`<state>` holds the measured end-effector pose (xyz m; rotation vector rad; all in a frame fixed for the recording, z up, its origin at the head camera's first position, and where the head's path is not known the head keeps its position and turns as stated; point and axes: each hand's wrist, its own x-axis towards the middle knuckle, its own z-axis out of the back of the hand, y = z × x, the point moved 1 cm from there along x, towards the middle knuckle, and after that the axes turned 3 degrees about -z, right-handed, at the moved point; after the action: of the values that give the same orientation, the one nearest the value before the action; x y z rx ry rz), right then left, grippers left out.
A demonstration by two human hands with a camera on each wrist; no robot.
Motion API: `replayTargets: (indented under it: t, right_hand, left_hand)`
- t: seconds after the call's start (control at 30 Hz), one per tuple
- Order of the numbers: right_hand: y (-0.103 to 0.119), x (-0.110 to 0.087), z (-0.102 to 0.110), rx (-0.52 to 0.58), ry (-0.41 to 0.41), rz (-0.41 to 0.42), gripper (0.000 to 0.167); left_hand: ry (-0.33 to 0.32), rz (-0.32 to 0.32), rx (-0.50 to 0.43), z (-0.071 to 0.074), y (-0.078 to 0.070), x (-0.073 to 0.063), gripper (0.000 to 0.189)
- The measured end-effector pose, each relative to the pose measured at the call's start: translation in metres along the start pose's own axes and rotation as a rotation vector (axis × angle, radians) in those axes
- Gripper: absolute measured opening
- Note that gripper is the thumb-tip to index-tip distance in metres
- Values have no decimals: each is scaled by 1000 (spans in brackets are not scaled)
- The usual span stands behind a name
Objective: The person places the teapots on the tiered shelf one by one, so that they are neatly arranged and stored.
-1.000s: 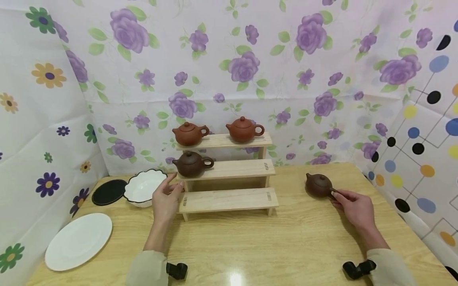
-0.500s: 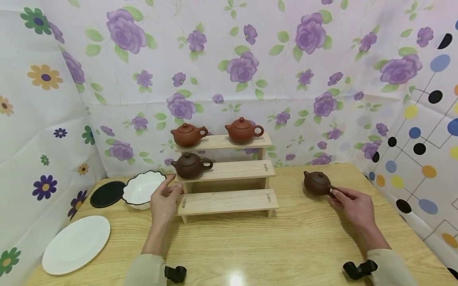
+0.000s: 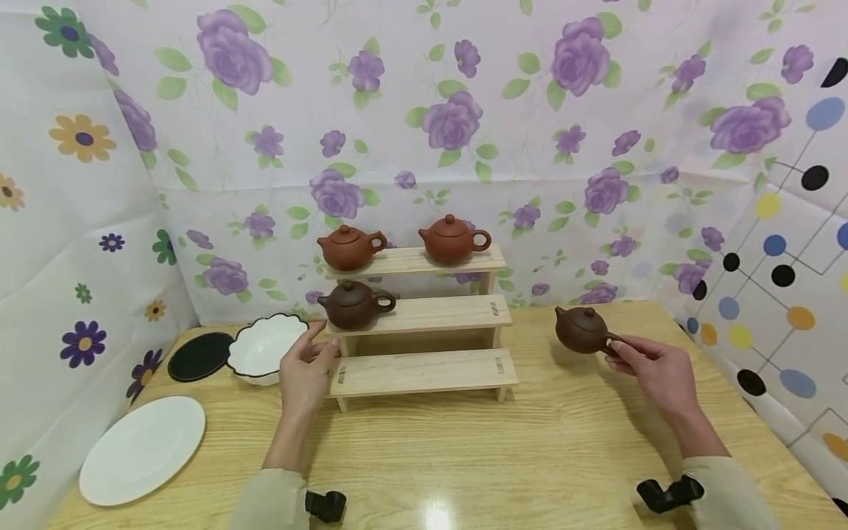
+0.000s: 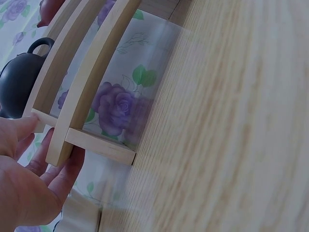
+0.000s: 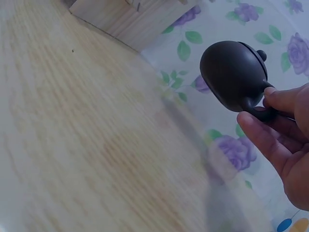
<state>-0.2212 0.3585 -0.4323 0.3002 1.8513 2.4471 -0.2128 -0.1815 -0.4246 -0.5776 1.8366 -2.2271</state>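
My right hand (image 3: 656, 372) pinches the handle of a dark brown teapot (image 3: 581, 330), seen in the head view at the right. In the right wrist view this teapot (image 5: 234, 75) is lifted above the table, its shadow below. At the left end of a three-tier wooden display stand (image 3: 424, 372), my left hand (image 3: 305, 372) grips the frame; the left wrist view shows thumb and fingers (image 4: 67, 174) around the end of a board. Another dark brown teapot (image 3: 352, 305) sits on the stand's middle tier, close above that hand.
Two reddish-brown teapots, one left (image 3: 347, 249) and one right (image 3: 450, 241), stand on the top tier. Left of the stand are a white scalloped bowl (image 3: 265, 350), a black round mat (image 3: 200, 357) and a white plate (image 3: 142, 450). Floral cloth (image 3: 397, 147) hangs behind the table.
My right hand has raised the dark teapot off the table and moved it slightly left. The left hand keeps its place on the stand.
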Motion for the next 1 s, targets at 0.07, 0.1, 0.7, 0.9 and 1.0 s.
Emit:
replayTargets:
  t: [0.07,0.1,0.7,0.9,1.0]
  right_hand:
    - [3,1,-1,3,6,8,50]
    - [4,1,-1,3,11,15,50]
    - [47,13,-11,28,102,72,51]
    - [56,14,-15,26,127,87,52]
    - [59,15,-17,31,137,90,52]
  left_hand:
    - [-1,-6,-9,0,0,0,44]
    - [-2,-7,-11,0,0,1,44]
    - [17,9,-21,2,-1,0,46]
    - [17,20,-23,1,-1,0,46]
    - [16,18,-24,0,-1,0,45]
